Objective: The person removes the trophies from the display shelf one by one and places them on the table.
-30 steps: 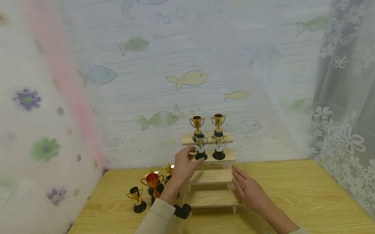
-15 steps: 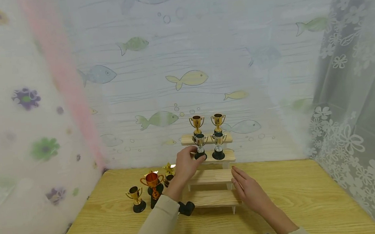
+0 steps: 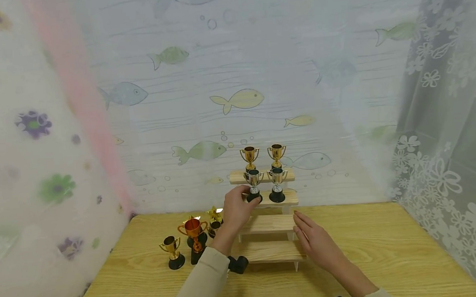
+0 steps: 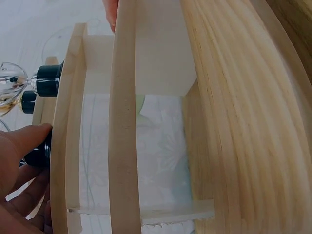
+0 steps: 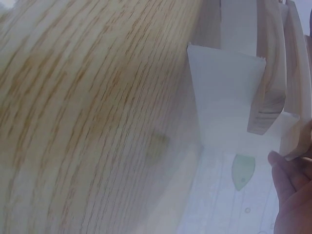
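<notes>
The left hand (image 3: 237, 208) pinches the black base of the left silver trophy cup (image 3: 254, 178) between thumb and fingers, just right of the middle of the head view. The cup stands upright on the second step from the top of a four-tier wooden display stand (image 3: 270, 251). In the left wrist view, thumb and fingers close round that dark base at the left edge of the frame.

The right hand (image 3: 317, 243), at the lower right of centre, holds no trophy; its fingers lie extended and together, their tips against the right end of the stand's second step from the bottom.

Just beside the held cup, on the same step, stands a second silver trophy cup (image 3: 277, 177). Above them in the frame, two gold trophy cups (image 3: 249, 154) stand side by side on the top step.

At the lower left, a small gold trophy cup (image 3: 172, 250), a larger orange-bronze trophy cup (image 3: 194, 230) and a partly hidden star-topped trophy (image 3: 215, 213) stand on the wood-grain table (image 3: 373, 245). Behind everything hangs a fish-print curtain (image 3: 290, 71).
</notes>
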The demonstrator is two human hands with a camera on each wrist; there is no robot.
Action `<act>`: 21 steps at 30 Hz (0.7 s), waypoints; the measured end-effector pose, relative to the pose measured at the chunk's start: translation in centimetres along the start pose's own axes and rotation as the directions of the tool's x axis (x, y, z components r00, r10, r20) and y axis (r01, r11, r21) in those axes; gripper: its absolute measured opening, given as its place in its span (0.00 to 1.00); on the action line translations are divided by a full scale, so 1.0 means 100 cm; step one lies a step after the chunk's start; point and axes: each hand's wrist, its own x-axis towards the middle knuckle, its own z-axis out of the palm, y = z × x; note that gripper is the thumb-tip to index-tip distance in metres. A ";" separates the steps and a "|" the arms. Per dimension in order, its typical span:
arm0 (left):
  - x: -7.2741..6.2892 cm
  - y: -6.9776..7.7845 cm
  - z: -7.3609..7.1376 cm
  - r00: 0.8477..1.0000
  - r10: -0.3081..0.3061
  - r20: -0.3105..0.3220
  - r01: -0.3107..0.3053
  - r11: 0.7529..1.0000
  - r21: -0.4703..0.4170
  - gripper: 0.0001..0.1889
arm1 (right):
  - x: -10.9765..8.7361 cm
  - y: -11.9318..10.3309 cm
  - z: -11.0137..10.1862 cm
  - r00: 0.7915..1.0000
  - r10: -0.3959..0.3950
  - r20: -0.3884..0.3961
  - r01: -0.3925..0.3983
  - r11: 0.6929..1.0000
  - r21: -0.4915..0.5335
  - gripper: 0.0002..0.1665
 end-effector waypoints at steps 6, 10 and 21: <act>-0.002 -0.001 0.001 1.000 -0.001 -0.004 0.001 1.000 0.013 0.17 | 0.000 0.000 0.000 1.000 0.004 0.003 -0.004 1.000 -0.001 0.26; -0.003 -0.001 0.001 1.000 -0.001 -0.003 0.001 1.000 0.015 0.16 | -0.001 0.000 0.000 1.000 0.005 0.002 -0.005 1.000 0.005 0.26; -0.004 0.003 -0.006 1.000 0.015 0.007 -0.014 0.999 -0.034 0.14 | -0.001 0.002 0.002 1.000 -0.010 -0.022 0.010 1.000 -0.008 0.25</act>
